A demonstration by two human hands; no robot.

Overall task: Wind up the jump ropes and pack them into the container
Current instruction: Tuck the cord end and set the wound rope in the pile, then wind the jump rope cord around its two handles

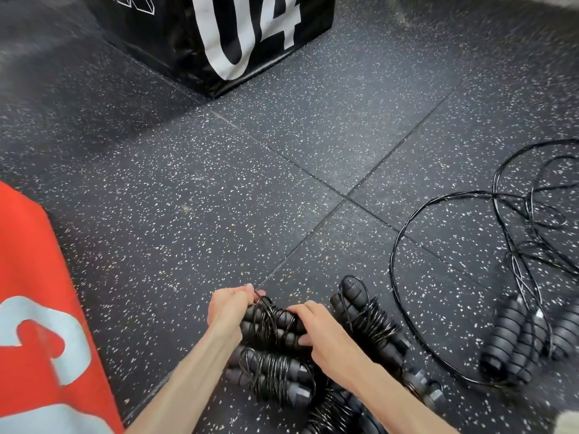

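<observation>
Pinching the free end of the cord near the bottom centre of the frame, the left hand has its fingers curled tight around the strand, while the right hand wraps its fingers over the paired handles of the rope being wound, holding them together. The likeliest slip, as I judge it, is at that tail: if the pinch loosens before the end is tucked under a turn, the stiff cord could spring back and the coils would loosen off the handles.

Just below and to the right of the hands lie three wound bundles, touching or nearly touching one another. Lifting the held rope carelessly could snag a loop sticking out of a neighbour and drag it open.

Farther right, toward the frame's right edge, loose ropes sprawl in crossing loops; pulling one handle from that heap may knot the cords together.

At the lower left stands a red box and at the top a black box marked 04. Whether either is the container I cannot tell.
</observation>
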